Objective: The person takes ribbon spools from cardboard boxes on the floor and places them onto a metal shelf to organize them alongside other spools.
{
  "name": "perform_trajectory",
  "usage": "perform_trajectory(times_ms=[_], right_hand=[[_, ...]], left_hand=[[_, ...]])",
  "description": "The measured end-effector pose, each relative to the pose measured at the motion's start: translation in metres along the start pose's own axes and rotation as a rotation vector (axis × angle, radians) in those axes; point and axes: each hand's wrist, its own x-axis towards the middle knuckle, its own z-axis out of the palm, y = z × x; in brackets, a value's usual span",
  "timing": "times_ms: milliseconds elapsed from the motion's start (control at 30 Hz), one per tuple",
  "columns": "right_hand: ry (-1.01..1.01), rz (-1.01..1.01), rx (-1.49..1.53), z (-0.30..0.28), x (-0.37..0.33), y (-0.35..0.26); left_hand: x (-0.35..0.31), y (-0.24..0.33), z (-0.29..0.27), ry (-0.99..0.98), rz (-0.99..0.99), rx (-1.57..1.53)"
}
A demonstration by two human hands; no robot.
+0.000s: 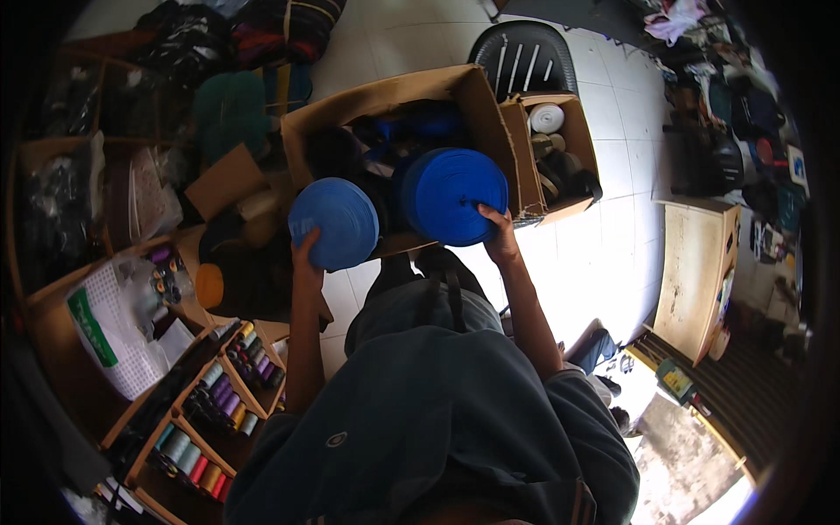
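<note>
My left hand [306,252] grips a light blue roll of webbing tape [337,219], thumb on its flat face. In my right hand [501,234] is a larger, deep blue roll of webbing tape [453,188], the thumb near its core and the other fingers mostly hidden behind it. Both rolls are held side by side at the near edge of an open cardboard box [494,131]. Inside that box lie more dark and blue rolls, partly in shadow and partly covered by the two I hold.
A smaller cardboard box [584,144] with white and dark rolls adjoins on the right, before a black slatted chair [525,57]. Thread spools [229,404] fill a wooden rack at lower left, near a white bag [114,350]. A wooden cabinet [689,271] stands at right on the tiled floor.
</note>
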Motion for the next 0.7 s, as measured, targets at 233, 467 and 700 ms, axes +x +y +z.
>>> perform_trajectory(times_ms=[233,467,700], right_hand=[[0.149,-0.095,0.235,-0.068,-0.05,-0.008],[0.148,-0.105,0.424,-0.127,-0.103,-0.022],[0.183,-0.157,0.547,-0.202,-0.158,-0.009]], left_hand=[[0.024,-0.018,0.06,-0.089,0.019,0.071],[0.051,-0.06,0.124,-0.008,-0.175,0.083],[0.075,-0.085,0.15,0.026,-0.231,0.276]])
